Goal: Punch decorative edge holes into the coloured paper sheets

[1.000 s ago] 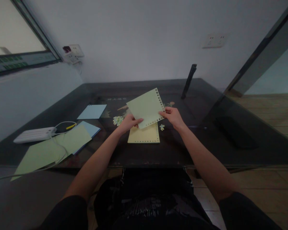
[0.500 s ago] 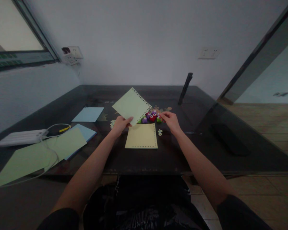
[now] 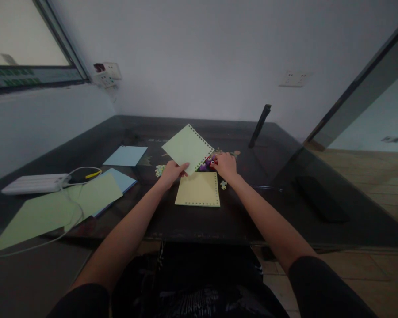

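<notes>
A pale green sheet point(image 3: 187, 147) with punched holes along its edges is held tilted above the worktop point(image 3: 239, 212), pinched at its near corner by the left hand point(image 3: 171, 171). The right hand point(image 3: 226, 164) rests fingers-down on small coloured punches point(image 3: 207, 164). A yellow sheet point(image 3: 198, 189), edges already punched, lies flat just below.

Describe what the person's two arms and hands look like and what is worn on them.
Both forearms are bare. The left hand and the right hand wear no gloves; no rings or watch can be made out. Short black sleeves cover the upper arms, the right sleeve showing clearest.
</notes>
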A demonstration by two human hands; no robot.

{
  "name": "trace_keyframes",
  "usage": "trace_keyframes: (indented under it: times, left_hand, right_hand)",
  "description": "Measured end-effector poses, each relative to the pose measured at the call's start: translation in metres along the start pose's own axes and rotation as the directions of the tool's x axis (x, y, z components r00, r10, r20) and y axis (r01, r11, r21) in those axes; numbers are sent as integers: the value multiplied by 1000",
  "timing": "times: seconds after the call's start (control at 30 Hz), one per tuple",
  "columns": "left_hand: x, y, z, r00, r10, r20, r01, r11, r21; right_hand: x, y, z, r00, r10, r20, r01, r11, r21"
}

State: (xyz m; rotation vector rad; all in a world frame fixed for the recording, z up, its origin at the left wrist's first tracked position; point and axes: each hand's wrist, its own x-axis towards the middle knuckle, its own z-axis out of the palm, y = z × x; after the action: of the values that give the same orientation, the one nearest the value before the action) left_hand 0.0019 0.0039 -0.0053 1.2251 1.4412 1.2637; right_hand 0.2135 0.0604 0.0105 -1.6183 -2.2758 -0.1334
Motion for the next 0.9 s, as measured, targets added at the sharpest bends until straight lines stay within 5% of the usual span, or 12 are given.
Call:
trace_keyframes:
  times: [0.3, 0.4, 0.5, 0.57, 0.67, 0.77, 0.9]
  left_hand:
    - [-7, 3, 5, 998, -21, 67, 21, 1000, 0]
    - [-12, 8, 7, 995, -50, 91, 54, 998, -36]
    - [-16, 11, 9, 992, -52, 115, 63, 994, -94]
    - [-19, 13, 12, 990, -48, 130, 65, 990, -129]
    - [-24, 19, 20, 986, -61, 156, 85, 985, -152]
    - [-27, 29, 31, 975, -73, 212, 108, 981, -160]
    - [-28, 39, 54, 972, -31, 233, 80, 976, -204]
  right_hand:
    - [-2, -1, 3, 997, -79, 3, 80, 996, -41]
    - [-7, 3, -4, 997, -66, -35, 69, 994, 84]
    - [-17, 13, -13, 1000, 9, -29, 3, 924, 383]
    - [-28, 22, -19, 999, 54, 1, -43, 777, 628]
    - [-49, 32, -30, 991, 72, 115, -135, 425, 895]
    - [-71, 35, -38, 962, 85, 260, -269, 113, 957]
    - [-86, 33, -35, 924, 88, 372, -362, -111, 925]
